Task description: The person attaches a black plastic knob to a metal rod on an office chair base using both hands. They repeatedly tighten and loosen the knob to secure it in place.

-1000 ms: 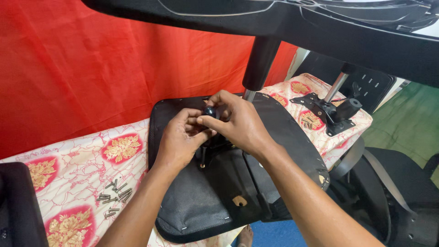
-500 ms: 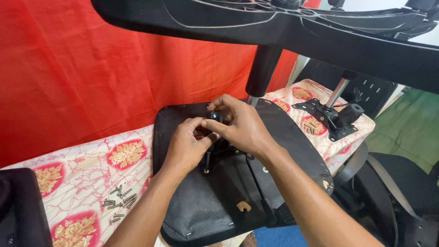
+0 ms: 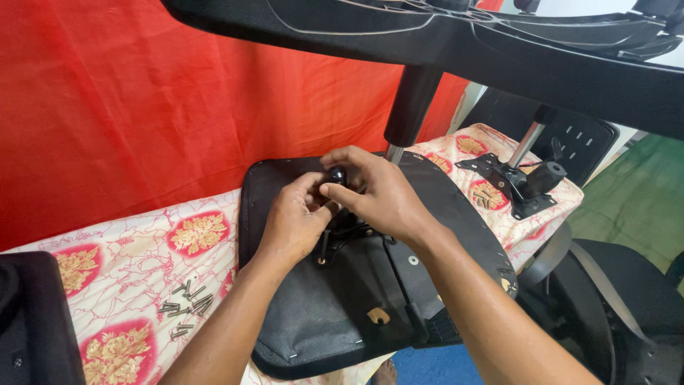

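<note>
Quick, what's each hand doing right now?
Left hand: fingers curled at the metal mechanism on the upturned seat; grip cannot be told.
Right hand: fingers pinching the round black knob.

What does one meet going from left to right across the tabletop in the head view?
Black panel at the left edge → pile of loose screws → left hand → right hand, both on the upturned black seat base → metal chair mechanism with gas cylinder.
</note>
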